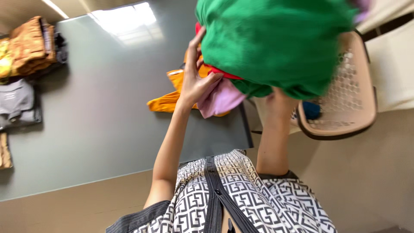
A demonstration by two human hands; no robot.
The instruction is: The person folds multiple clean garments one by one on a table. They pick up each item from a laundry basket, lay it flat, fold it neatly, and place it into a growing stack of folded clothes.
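Note:
A big bundle of clothes is held up between my hands: a green cloth [276, 43] on the outside, with a red cloth [222, 72] and a pink cloth [222, 98] poking out below. My left hand [194, 82] presses against the bundle's left side, fingers spread upward and thumb on the pink cloth. My right hand [276, 101] reaches up under the green cloth, which hides its fingers. The bundle hangs over the edge of the grey table [108, 112] and a beige laundry basket [358, 112].
An orange garment [170, 99] lies on the table behind my left hand. Folded clothes sit at the table's left: an orange-brown stack [30, 45] and a grey piece [17, 101]. Something blue [310, 110] lies in the basket. Tan floor surrounds the table.

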